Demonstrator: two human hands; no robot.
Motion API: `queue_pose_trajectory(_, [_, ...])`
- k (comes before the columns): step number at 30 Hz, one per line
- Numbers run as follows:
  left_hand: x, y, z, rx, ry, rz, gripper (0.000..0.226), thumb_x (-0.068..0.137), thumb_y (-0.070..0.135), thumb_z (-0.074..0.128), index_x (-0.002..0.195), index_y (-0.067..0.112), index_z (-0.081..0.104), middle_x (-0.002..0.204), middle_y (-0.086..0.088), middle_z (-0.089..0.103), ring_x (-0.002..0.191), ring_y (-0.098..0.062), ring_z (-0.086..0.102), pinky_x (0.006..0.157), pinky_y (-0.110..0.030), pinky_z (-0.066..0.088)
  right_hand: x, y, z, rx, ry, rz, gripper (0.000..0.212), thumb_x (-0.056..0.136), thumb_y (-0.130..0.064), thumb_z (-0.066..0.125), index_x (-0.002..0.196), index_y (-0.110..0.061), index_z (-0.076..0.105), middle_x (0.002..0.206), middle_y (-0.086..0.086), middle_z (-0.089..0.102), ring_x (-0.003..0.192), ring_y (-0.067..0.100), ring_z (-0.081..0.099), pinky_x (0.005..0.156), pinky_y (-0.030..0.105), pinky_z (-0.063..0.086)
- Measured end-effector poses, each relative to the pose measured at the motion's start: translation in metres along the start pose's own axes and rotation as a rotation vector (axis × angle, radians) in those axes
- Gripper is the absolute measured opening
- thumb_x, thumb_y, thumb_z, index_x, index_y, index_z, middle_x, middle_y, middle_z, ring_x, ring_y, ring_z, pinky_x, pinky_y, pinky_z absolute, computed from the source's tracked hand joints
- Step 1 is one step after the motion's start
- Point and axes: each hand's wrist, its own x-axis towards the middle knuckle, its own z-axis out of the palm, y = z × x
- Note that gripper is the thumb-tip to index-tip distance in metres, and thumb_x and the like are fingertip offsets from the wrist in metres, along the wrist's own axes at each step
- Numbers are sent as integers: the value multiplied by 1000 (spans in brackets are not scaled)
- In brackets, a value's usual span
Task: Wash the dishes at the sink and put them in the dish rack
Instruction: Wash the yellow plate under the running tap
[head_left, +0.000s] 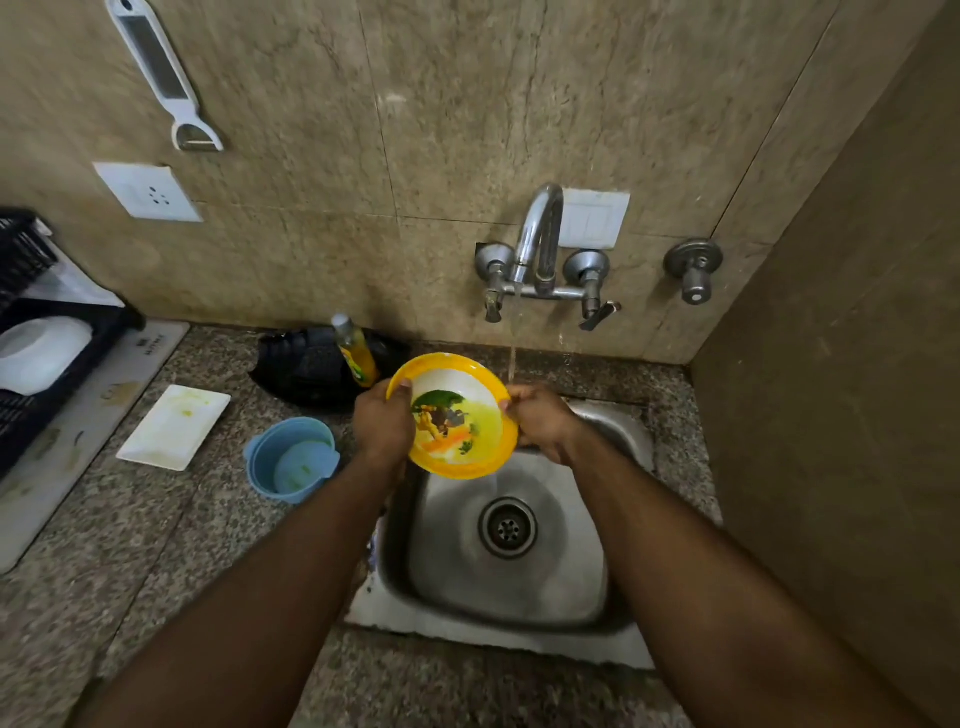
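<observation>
A yellow-rimmed bowl (457, 415) with a picture inside is held tilted over the steel sink (618, 441). My left hand (382, 423) grips its left rim, thumb inside the edge. My right hand (540, 421) grips the right rim. Water runs from the tap (540, 234) in a thin stream just past the bowl's right edge. On the counter to the left lie a white rectangular plate (174, 426) and a blue cup (291, 457). The black dish rack (98, 338) at the far left holds a white bowl (39, 353).
A bottle of yellow dish soap (356, 351) stands in front of a black bag behind the bowl. The rack sits on a grey drying mat (78, 441). A side wall closes in on the right. A peeler and a socket are on the back wall.
</observation>
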Motion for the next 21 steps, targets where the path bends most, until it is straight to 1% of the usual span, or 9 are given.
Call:
queue_pose_trajectory(2, [5, 0, -6, 27, -59, -5, 27, 103, 29, 58, 109, 8, 74, 100, -16, 73, 96, -36, 69, 87, -46, 56, -1, 12, -4, 97, -95, 40, 26, 104, -5, 49, 124, -11, 66, 115, 18, 71, 102, 34, 68, 85, 52, 57])
queue_pose_trajectory(4, [10, -3, -7, 83, -165, -18, 19, 102, 27, 61, 106, 15, 75, 101, -15, 75, 94, -36, 71, 87, -51, 59, 2, 18, -4, 30, 8, 0, 17, 104, -18, 56, 109, -13, 71, 103, 20, 73, 91, 30, 68, 77, 44, 57])
queue_pose_trajectory(7, [5, -7, 2, 90, -305, -65, 14, 97, 34, 66, 95, 22, 73, 96, -13, 77, 85, -34, 74, 75, -49, 62, 12, 13, 0, -258, 285, -80, 48, 98, -48, 62, 65, -13, 64, 67, 11, 62, 67, 23, 59, 64, 31, 42])
queue_pose_trajectory(9, [6, -8, 7, 46, -309, -86, 18, 94, 36, 66, 99, 22, 76, 99, -13, 78, 89, -36, 74, 80, -52, 62, 15, 9, -1, -357, 304, -128, 59, 98, -52, 60, 58, -9, 56, 64, 15, 59, 64, 24, 55, 63, 32, 41])
queue_pose_trajectory(10, [5, -5, 7, 1, -304, -108, 18, 98, 32, 65, 105, 19, 75, 98, -13, 77, 88, -34, 75, 81, -51, 62, 19, 10, -6, -347, 246, -142, 53, 100, -46, 59, 65, -6, 63, 71, 20, 65, 67, 23, 57, 66, 34, 48])
queue_pose_trajectory(12, [10, 0, 5, -92, -295, -144, 16, 104, 22, 60, 110, 14, 72, 88, -8, 78, 76, -24, 75, 70, -40, 62, 14, 13, -19, -151, 22, -97, 24, 104, -22, 57, 105, -5, 74, 100, 22, 74, 82, 24, 65, 82, 47, 59])
queue_pose_trajectory(14, [15, 1, 5, -123, -324, -156, 15, 105, 20, 59, 104, 13, 72, 79, -3, 78, 66, -17, 75, 61, -32, 60, 7, 17, -32, 128, -180, -24, 29, 102, -6, 55, 129, -9, 65, 112, 14, 74, 91, 26, 72, 82, 47, 61])
queue_pose_trajectory(18, [14, 3, 17, -72, -456, -204, 21, 105, 27, 58, 110, 12, 72, 106, -20, 77, 93, -37, 75, 86, -53, 61, 5, 14, -31, 272, -41, 7, 23, 107, -18, 51, 126, -17, 64, 107, 7, 74, 86, 27, 72, 81, 48, 60])
queue_pose_trajectory(21, [16, 3, 40, 461, -335, -1, 33, 105, 38, 53, 119, 12, 70, 123, -20, 71, 113, -40, 67, 99, -47, 54, 10, 10, -25, 243, 76, -2, 27, 107, -22, 53, 131, -14, 62, 122, 14, 71, 107, 36, 69, 96, 55, 56])
